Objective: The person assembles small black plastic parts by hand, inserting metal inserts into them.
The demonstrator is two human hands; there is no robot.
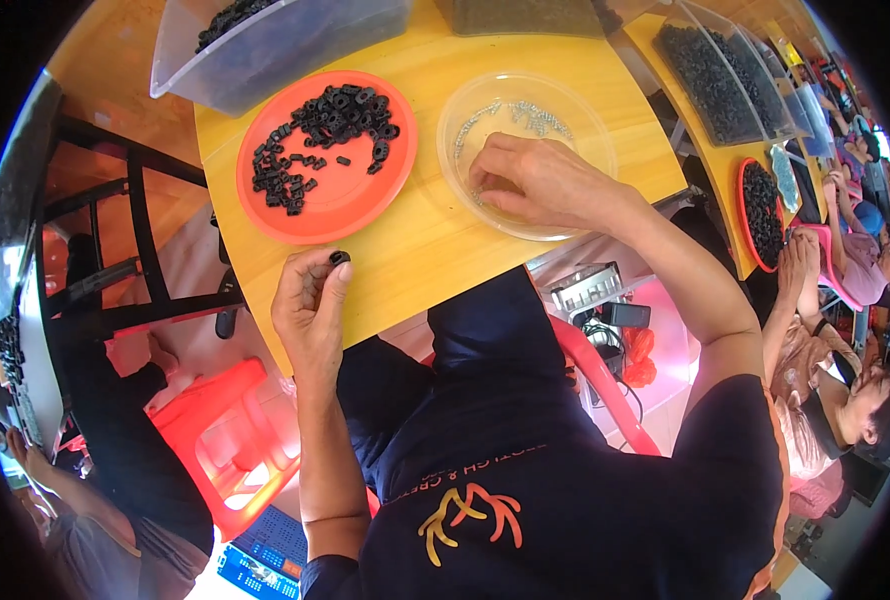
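One black piece (pixel 339 258) is pinched in the left hand (pixel 310 300). The right hand (pixel 540 182), grip unclear, apparently picks metal bits (pixel 538 117) at right; lifting one needs delicacy.

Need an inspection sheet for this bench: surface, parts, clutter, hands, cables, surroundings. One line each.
Surface: yellow table with wood grain.
Parts: black pieces heaped on a red plate; small metal pieces in a clear bowl.
Clutter: two plastic bins along the far edge.
Hands: left hand pinches a single black piece; right hand reaches into the bowl, fingertips partly hidden.
Cables: dark cables below the table, right side.
Surroundings: red stool at left; people on both sides.
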